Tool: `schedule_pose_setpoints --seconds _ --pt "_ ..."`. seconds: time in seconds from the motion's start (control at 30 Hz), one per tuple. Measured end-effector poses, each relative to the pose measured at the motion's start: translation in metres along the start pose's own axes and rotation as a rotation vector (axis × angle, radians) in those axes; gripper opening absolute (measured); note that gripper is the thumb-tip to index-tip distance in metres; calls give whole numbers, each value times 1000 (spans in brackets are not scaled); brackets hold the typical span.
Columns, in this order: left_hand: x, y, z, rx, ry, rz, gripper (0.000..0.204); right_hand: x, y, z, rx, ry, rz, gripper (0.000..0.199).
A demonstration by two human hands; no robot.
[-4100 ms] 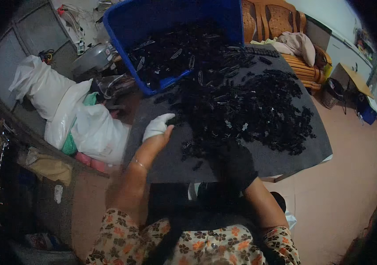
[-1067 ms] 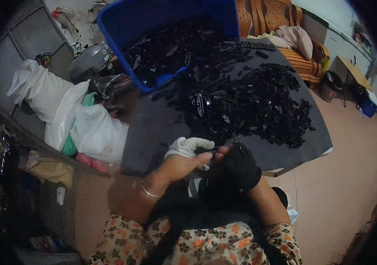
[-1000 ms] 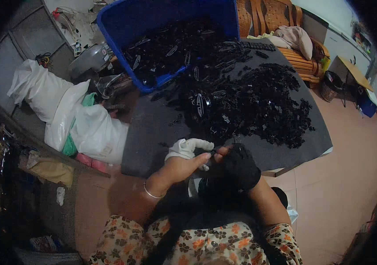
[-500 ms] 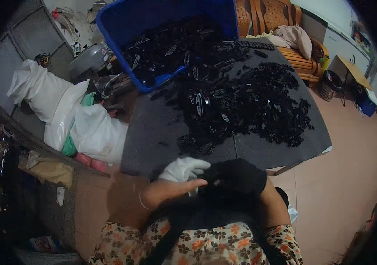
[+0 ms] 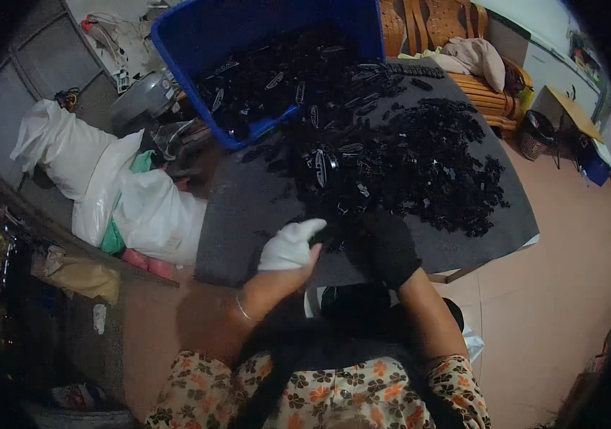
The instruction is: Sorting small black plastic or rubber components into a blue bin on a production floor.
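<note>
My left hand [image 5: 290, 247], in a white glove that leaves the thumb bare, is closed over the near edge of the grey-topped table [image 5: 248, 204]. Its fingers curl toward a dark bit by the thumb, too dark to name. Beside it my right hand [image 5: 394, 254] wears a black glove and reaches to the near side of a pile of small black plastic pieces [image 5: 441, 164]. Black against black, its fingertips cannot be made out. Among the pieces lies a long oval part with a pale outline [image 5: 320, 168].
A blue plastic bin [image 5: 191, 93] with more black pieces tilts at the table's far left. White sacks [image 5: 152, 214] stand left of the table. A wooden bench [image 5: 488, 96] is behind it, with a dark waste basket [image 5: 536, 136] to the right.
Both hands have moved away from my body, from near my lap to the table's near edge. They are farther apart, and the right one now meets the pile.
</note>
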State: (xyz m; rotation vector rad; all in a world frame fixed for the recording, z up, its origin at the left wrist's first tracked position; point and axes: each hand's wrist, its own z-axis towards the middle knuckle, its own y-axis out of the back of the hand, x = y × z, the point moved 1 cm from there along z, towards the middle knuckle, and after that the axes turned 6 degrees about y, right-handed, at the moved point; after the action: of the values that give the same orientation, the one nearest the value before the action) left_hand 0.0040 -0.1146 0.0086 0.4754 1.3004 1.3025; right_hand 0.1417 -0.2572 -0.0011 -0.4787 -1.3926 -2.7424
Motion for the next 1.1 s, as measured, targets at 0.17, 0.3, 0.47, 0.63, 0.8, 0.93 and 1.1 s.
schedule_pose_setpoints --seconds 0.17,0.3,0.47,0.63,0.8,0.93,1.1 --pt "11 14 10 66 452 -847 24 -6 7 -10 -123 -156 163 29" --pt "25 11 1 67 344 -769 22 -5 13 -8 -25 5 -21 20" --pt "-3 16 0 -132 15 -455 28 -19 -2 -18 -187 -250 386 9" --pt "1 9 -2 -195 -102 -257 30 -23 3 -18 -141 -413 418 14" --pt "-2 1 -6 -58 68 -429 29 3 8 -14 -267 -378 558 12" --pt "-33 21 -3 239 285 -525 28 23 -2 -18 -276 -156 609 12" --pt "-37 25 -9 206 304 -605 31 32 -7 -19 -179 -231 701 14"
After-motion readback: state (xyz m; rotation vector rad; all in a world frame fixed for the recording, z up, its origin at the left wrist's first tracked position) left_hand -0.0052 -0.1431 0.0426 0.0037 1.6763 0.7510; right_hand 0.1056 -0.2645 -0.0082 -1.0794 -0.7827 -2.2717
